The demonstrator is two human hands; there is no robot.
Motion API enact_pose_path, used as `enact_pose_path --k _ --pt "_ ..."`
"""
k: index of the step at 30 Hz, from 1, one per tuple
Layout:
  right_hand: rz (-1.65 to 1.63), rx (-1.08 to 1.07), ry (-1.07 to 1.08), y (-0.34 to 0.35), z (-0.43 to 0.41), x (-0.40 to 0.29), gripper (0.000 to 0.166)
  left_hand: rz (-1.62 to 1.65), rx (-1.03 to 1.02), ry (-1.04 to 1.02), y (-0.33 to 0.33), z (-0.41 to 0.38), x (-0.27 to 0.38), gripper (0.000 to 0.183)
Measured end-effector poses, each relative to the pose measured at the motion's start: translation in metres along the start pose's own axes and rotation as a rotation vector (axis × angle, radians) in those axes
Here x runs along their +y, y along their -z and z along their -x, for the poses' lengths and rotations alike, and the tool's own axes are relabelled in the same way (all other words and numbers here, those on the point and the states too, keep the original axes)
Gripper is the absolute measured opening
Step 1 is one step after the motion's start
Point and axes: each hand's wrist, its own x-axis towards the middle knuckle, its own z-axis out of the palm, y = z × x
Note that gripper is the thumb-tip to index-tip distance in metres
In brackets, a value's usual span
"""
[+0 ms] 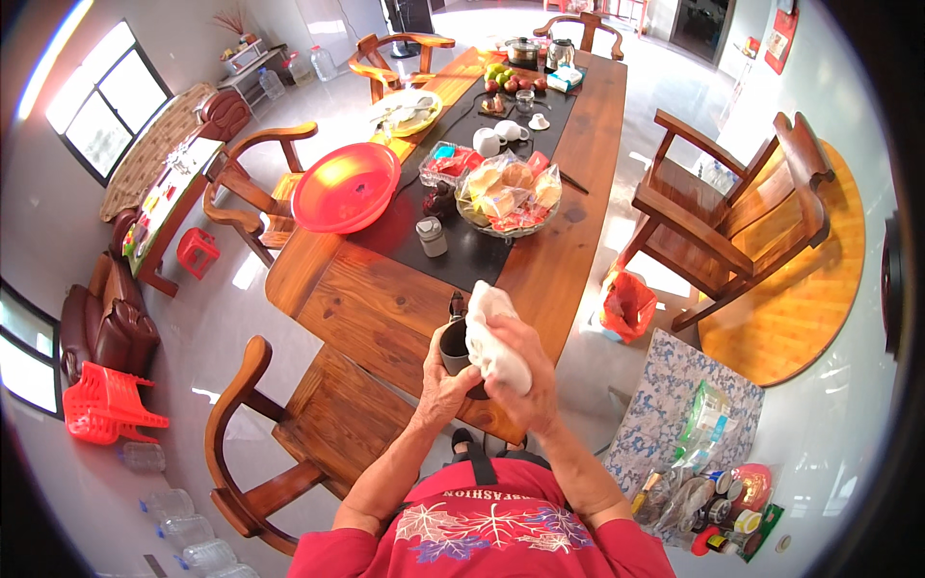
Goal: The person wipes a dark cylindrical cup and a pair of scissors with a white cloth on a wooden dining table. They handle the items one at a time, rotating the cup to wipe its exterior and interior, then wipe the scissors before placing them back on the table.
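Observation:
My left hand (442, 383) is closed around a dark cup or small pot (454, 347) at the near end of the wooden table (376, 289). In my right hand (526, 368) is a bunched white cloth (491, 336), held against the right side of the dark vessel's rim. A small dark brown object (457, 303) shows just beyond the vessel; what it is cannot be told. The cloth and fingers hide part of the vessel. Further up the table stand a lidded jar (431, 237) and a glass bowl of wrapped snacks (508, 230).
A red plastic basin (347, 188) rests at the table's left edge. White cups (488, 141), fruit (514, 85) and a pot (522, 52) stand farther back. Wooden chairs (246, 404) flank the table. A bin with a red bag (629, 307) is on the floor at right.

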Motion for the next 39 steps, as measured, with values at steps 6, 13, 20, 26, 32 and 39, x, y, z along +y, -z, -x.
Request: enact_pose_path --k 6,13,20,26,32,39 --pt "0.362 0.092 0.275 -0.002 0.032 -0.015 0.055 -0.110 -0.089 0.037 -0.005 0.003 -0.005 0.069" --pt "-0.155 0.108 -0.168 0.016 -0.005 -0.034 0.042 0.049 -0.254 -0.003 -0.013 0.008 0.012 0.092" --pt "-0.628 0.080 -0.675 0.024 -0.012 0.004 0.039 0.195 -0.162 -0.009 -0.023 0.009 0.010 0.087" --pt "0.202 0.075 0.109 0.004 0.019 -0.007 0.047 0.464 0.066 0.198 -0.007 0.002 -0.012 0.050" --pt "0.299 0.106 0.270 -0.001 0.009 -0.011 0.040 0.416 -0.027 0.201 -0.001 0.012 -0.017 0.068" --pt "-0.838 0.083 -0.726 0.024 -0.018 0.005 0.036 0.153 -0.188 0.032 -0.022 0.009 0.008 0.078"
